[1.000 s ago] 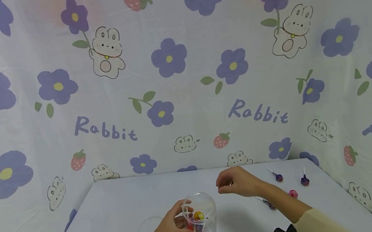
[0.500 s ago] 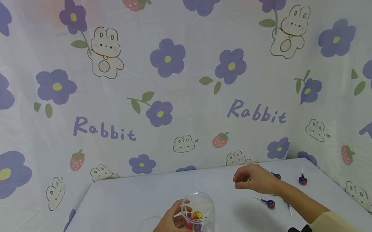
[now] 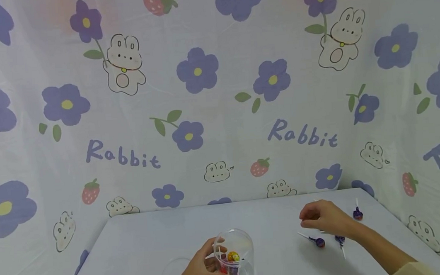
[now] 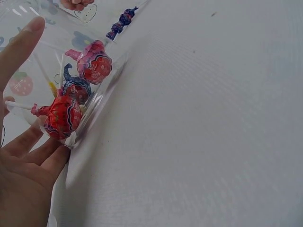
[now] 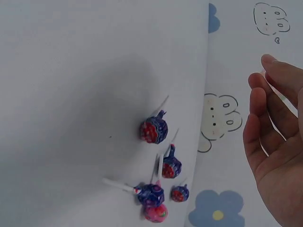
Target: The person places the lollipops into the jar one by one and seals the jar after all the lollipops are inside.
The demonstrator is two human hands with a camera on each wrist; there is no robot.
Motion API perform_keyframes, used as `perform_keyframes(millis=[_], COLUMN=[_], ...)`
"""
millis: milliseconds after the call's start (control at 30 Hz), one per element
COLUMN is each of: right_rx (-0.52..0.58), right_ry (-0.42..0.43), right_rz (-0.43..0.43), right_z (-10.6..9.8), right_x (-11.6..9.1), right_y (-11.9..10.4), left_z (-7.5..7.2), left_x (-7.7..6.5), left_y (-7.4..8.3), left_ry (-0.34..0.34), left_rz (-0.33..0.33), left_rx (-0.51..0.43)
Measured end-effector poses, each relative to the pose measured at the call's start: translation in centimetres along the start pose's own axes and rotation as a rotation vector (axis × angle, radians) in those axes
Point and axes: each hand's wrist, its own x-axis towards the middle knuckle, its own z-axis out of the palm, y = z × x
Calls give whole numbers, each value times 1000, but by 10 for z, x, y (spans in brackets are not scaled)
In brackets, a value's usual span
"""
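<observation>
My left hand (image 3: 202, 267) grips a clear plastic jar (image 3: 247, 246), thumb on one side and fingers round the other. Inside are several wrapped lollipops: a yellow one (image 3: 233, 256) shows in the head view, and a red one (image 4: 61, 118), a pink-red one (image 4: 95, 67) and a blue one (image 4: 77, 90) in the left wrist view. Over the table's right side hovers my right hand (image 3: 328, 218), fingers loosely bent, with nothing seen between them. Below and around it lie purple-wrapped lollipops (image 3: 316, 241) with white sticks. A pink lollipop (image 5: 156, 213) touches a purple one in the right wrist view.
A round clear lid (image 3: 170, 266) lies left of the jar, partly behind the left forearm. One purple lollipop (image 3: 358, 213) lies farther right on the white table (image 3: 147, 237). A curtain (image 3: 225, 104) printed with flowers and rabbits hangs behind the table.
My right hand has moved rightward, away from the jar and over the lollipops on the table. The left hand and the jar stay in place.
</observation>
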Motion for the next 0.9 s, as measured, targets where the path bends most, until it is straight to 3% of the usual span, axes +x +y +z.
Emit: perform_keyframes(millis=[667, 900], right_rx=[-16, -12], right_ry=[26, 17], right_rz=[111, 208], right_z=[-19, -19], right_x=[-43, -50], right_y=[55, 79], left_z=[0, -1], left_x=[1, 1], left_y=[0, -1], left_ry=[11, 16], left_rz=[-25, -42], left_rx=[-15, -17])
